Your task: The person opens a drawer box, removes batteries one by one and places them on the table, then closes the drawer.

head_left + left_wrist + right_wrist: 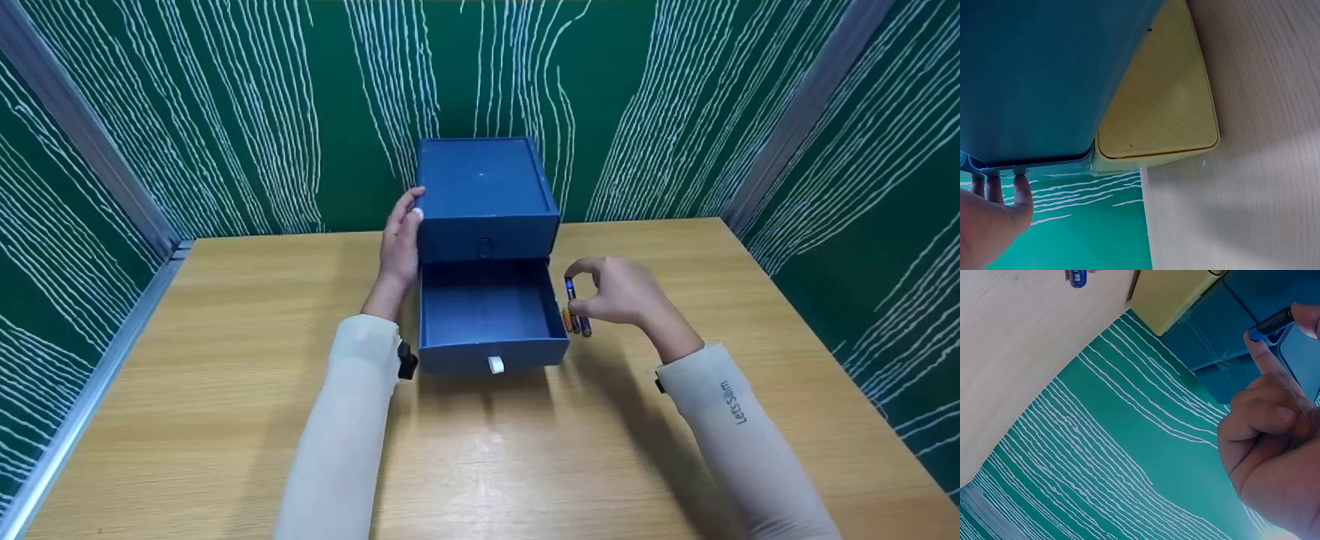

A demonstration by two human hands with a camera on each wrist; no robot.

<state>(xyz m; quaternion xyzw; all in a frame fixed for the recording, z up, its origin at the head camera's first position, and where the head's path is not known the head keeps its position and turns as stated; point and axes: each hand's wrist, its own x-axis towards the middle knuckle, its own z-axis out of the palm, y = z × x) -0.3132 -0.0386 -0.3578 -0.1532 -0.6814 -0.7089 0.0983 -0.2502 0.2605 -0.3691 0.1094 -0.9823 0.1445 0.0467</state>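
Observation:
A blue drawer box (480, 176) stands toward the back of the table, its lower drawer (491, 352) pulled out and showing its bare floor. With fairly straight fingers, my left hand (400, 247) rests against the left side of the upper box; in the left wrist view the fingertips (1022, 183) touch its edge. My right hand (622, 292) pinches a blue-and-black battery (1272, 323) by its ends between thumb and index finger, just right of the drawer. Below that hand several loose batteries, one orange (567, 321) and one dark (586, 327), lie beside the drawer.
Beneath the upper blue box, the lower unit has a yellow side (1168, 101). The drawer's front carries a white pull tab (496, 365). Green walls with white wavy lines (480, 67) enclose the wooden table (262, 360) at the back and sides.

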